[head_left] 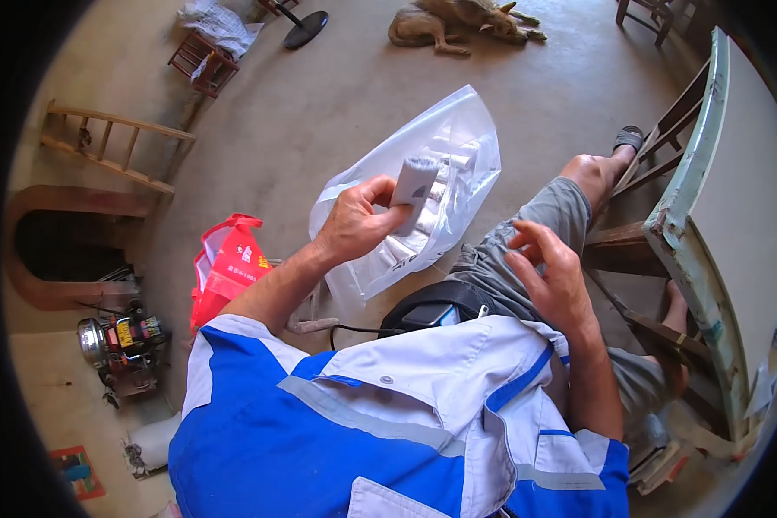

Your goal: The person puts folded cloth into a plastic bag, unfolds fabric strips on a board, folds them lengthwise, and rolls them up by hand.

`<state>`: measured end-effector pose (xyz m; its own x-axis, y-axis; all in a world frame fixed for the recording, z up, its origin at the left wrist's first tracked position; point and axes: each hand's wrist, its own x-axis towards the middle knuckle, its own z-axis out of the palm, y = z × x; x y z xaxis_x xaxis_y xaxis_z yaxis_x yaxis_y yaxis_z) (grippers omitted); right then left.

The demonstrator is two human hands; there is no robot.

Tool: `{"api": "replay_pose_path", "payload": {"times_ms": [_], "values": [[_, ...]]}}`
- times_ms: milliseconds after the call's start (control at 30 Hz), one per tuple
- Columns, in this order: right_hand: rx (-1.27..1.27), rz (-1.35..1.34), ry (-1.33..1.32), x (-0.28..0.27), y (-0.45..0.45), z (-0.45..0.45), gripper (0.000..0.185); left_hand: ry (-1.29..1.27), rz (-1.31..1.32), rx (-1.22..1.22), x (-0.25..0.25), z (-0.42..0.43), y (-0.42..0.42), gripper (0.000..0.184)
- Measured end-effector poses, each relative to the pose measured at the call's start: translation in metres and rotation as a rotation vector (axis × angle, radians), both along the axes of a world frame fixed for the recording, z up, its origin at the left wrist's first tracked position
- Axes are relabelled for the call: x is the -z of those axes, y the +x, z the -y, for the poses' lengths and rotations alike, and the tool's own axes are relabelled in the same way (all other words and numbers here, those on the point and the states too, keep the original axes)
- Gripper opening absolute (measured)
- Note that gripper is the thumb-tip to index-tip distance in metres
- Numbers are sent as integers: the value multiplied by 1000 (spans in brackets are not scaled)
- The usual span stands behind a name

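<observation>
My left hand (pixel 359 219) is closed round a small flat white packet (pixel 416 187) with a grey mark on its face. I cannot make out what the packet contains. Right below it, a large clear plastic bag (pixel 473 112) gapes open, with several similar white packets (pixel 397 250) inside. Over my lap, my right hand (pixel 551 274) is raised with the fingers curved and apart, holding nothing. A black pouch (pixel 432 312) with a phone-like device in it rests at my waist, under the jacket's edge.
A red bag (pixel 229 269) stands left of my forearm. To the right is a table (pixel 742 190) with a worn pale-green edge. A dog (pixel 457 24) lies on the floor ahead. A wooden ladder (pixel 116 142) and a motorcycle (pixel 123 341) are at the left wall.
</observation>
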<state>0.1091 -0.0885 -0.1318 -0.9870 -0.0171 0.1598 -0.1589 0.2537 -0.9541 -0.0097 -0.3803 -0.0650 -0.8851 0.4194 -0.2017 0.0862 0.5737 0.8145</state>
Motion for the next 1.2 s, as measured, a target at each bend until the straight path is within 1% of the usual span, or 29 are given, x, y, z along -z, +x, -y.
{"api": "replay_pose_path", "payload": {"times_ms": [100, 133, 200, 300, 400, 500, 600, 733, 833, 933, 1067, 1200], "values": [[9, 135, -2, 37, 13, -21, 29, -435, -222, 262, 26, 14, -13, 25], [30, 142, -17, 50, 17, -26, 29, -549, -237, 317, 27, 8, -12, 23], [72, 159, -44, 77, 27, -31, 28, -675, -322, 409, 63, 10, -18, 15], [156, 270, -196, 101, 37, -36, 23, -931, -271, 510, 106, 10, -32, 11], [201, 342, -272, 107, 43, -39, 21, -976, -253, 486, 147, 11, -61, 14], [211, 357, -287, 107, 39, -38, 20, -1064, -345, 498, 177, 3, -89, 15], [220, 367, -285, 108, 39, -39, 20, -954, -479, 488, 196, -10, -97, 15], [231, 374, -287, 107, 39, -38, 20, -861, -549, 499, 206, -7, -98, 16], [229, 391, -280, 108, 38, -37, 19, -836, -476, 452, 214, 2, -96, 18], [235, 399, -267, 105, 38, -37, 19, -833, -509, 467, 228, 15, -90, 21], [239, 418, -274, 106, 37, -36, 18, -828, -396, 422, 249, 33, -87, 22], [246, 432, -275, 105, 36, -34, 18, -843, -324, 418, 254, 36, -83, 22]]}}
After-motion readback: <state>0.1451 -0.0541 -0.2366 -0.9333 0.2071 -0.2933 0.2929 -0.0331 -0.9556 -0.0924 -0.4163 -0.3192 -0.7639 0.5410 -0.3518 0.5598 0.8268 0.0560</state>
